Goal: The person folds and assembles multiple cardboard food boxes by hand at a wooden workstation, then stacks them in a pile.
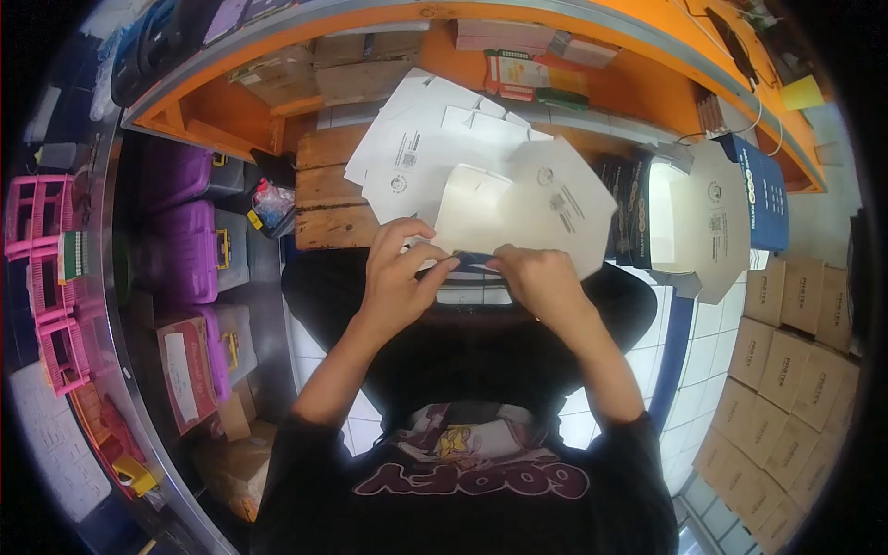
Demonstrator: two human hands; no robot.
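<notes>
Over my lap stands a partly folded paper food box (481,215), white inside and dark blue outside, with its wide lid flap (578,199) spread out to the right. My left hand (393,277) is closed on the box's near edge, thumb and fingers pinching near the left corner. Along the same edge my right hand (544,285) pinches the box a little further right, its fingers bent. The blue strip of the near wall shows between my fingertips. Just beyond lie several flat white box blanks (398,153), fanned over one another.
The blanks rest on a wooden plank bench (326,217). To the right, folded boxes (673,217) stand nested in a row, lid open. Brown cartons (777,398) are stacked at the far right. Purple-lidded bins (190,250) fill a shelf at left. An orange table (425,37) spans the back.
</notes>
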